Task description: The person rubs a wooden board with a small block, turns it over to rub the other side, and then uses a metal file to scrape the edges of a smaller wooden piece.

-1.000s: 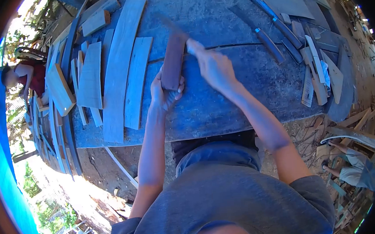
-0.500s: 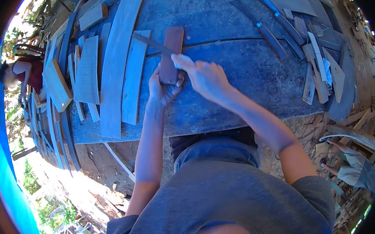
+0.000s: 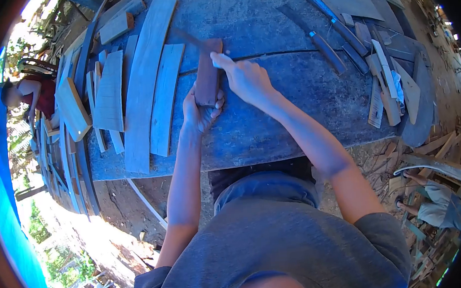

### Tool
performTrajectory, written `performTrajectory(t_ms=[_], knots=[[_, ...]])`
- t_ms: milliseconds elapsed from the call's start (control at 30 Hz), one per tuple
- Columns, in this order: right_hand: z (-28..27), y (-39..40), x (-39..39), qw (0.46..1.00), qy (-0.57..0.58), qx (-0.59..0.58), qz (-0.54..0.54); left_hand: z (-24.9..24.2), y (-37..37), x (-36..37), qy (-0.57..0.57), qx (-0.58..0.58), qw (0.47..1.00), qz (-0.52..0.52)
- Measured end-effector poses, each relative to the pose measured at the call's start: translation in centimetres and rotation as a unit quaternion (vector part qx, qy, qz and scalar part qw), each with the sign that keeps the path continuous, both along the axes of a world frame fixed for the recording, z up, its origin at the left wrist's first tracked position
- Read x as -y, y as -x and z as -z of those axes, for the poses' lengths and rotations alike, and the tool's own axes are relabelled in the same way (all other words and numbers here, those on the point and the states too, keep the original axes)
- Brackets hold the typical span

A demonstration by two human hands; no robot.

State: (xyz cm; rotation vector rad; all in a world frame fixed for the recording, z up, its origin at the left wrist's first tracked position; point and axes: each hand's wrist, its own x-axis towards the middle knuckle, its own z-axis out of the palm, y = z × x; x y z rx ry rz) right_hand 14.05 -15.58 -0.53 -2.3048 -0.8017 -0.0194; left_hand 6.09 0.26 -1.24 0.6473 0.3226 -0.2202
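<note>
A reddish-brown wooden block (image 3: 207,78) stands out over the blue worktable (image 3: 271,125), its near end gripped in my left hand (image 3: 201,113), fingers curled round its lower edge. My right hand (image 3: 249,80) is closed round the handle of a file (image 3: 192,39), a long, narrow, dark tool. The file lies slantwise across the far part of the block, pointing up and left, its tip past the block's left side. Its blade is slightly blurred, and my fingers hide most of the handle.
Long planks (image 3: 151,80) and offcuts lie on the table's left. On the right are a dark-bladed tool (image 3: 326,51), another long tool (image 3: 348,34) and scrap pieces (image 3: 391,92). One person (image 3: 40,95) is at far left; another person's legs (image 3: 434,200) show at lower right.
My right hand and the file have moved up the block toward its far end. The block has shifted slightly in my left hand's grip, which stays closed.
</note>
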Motion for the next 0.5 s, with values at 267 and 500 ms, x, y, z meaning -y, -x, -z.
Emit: performTrajectory(t_ms=[267, 500], knots=[[-2.6, 4.0, 0.3, 0.993, 0.103, -0.056, -0.013, -0.1, 0.1, 0.1, -0.063, -0.008, 0.997, -0.054], [0.4, -1.8, -2.5, 0.999, -0.008, 0.001, 0.038, -0.2, 0.1, 0.0, -0.005, 0.003, 1.0, -0.028]])
